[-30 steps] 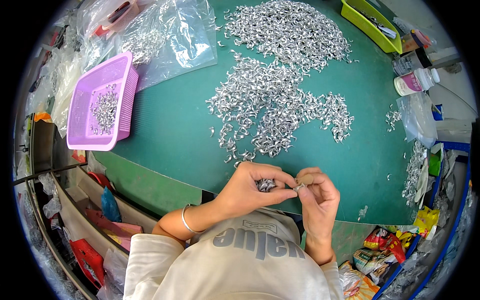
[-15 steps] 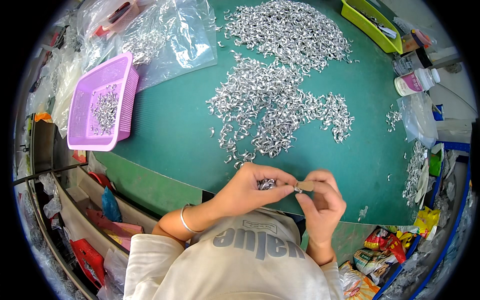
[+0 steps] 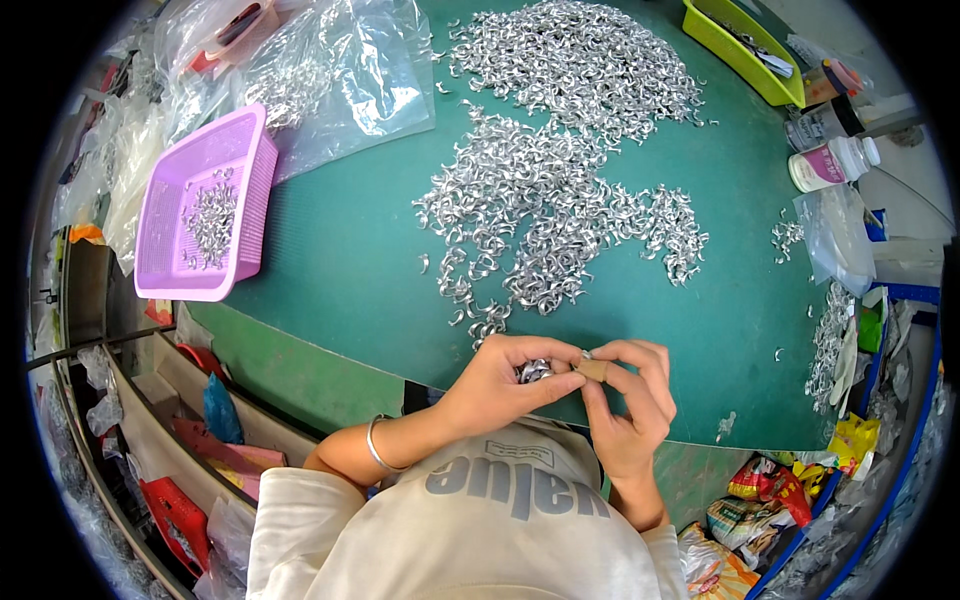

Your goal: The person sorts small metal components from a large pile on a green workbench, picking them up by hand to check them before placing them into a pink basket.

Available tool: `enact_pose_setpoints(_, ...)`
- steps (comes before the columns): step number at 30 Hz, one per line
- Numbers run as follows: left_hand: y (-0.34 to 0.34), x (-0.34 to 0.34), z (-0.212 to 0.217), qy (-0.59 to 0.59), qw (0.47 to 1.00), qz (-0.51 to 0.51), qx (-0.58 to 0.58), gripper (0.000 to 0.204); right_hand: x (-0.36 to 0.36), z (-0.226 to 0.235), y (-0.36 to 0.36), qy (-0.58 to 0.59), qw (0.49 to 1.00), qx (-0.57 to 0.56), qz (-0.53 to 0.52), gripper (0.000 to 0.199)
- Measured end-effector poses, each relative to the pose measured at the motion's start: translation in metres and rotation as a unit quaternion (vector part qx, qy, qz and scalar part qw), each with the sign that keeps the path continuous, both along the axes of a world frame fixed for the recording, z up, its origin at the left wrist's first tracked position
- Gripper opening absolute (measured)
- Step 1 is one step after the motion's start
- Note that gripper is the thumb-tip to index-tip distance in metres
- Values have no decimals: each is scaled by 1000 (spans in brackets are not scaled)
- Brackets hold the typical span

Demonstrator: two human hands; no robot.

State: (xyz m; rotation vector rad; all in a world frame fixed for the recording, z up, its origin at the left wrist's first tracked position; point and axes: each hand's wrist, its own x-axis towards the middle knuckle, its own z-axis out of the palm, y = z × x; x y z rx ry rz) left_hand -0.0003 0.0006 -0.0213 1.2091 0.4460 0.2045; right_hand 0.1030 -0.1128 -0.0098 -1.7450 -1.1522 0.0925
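My left hand (image 3: 505,385) is cupped at the near edge of the green table (image 3: 340,260), closed around a small bunch of shiny metal clips (image 3: 533,371). My right hand (image 3: 628,395) meets it fingertip to fingertip and pinches one small clip between thumb and forefinger; a tan bandage wraps one finger. A big loose pile of the same silver clips (image 3: 545,215) spreads over the table just beyond my hands, with another heap (image 3: 580,60) farther back.
A pink plastic basket (image 3: 160,220) with some clips stands at the left. Clear plastic bags (image 3: 340,70) lie at the back left, a lime-green tray (image 3: 740,50) at the back right. White bottles (image 3: 830,165) and a small bag sit at the right edge.
My hands have stayed at the table's near edge; the right fingers have shifted slightly against the left fingertips while working a clip.
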Motion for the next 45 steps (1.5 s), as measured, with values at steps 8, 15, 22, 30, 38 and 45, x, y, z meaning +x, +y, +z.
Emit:
enact_pose_setpoints(8,9,0,11,-19,993,-24,111,10,2,5,-3,323,945,49,29,22)
enact_pose_setpoints(15,9,-2,20,-15,975,-32,218,12,4,6,-3,312,948,14,65,19)
enact_pose_setpoints(22,12,-1,19,-31,982,-42,179,10,3,4,-6,431,899,53,57,17)
enact_pose_setpoints(30,13,0,17,15,967,-99,-236,17,2,-1,-9,452,888,67,46,14)
enact_pose_setpoints(38,14,3,-2,13,843,-152,-515,23,10,-5,-7,438,896,63,41,7)
enact_pose_setpoints(45,17,5,-2,17,798,-128,-588,22,45,-6,-4,332,941,-36,-63,20)
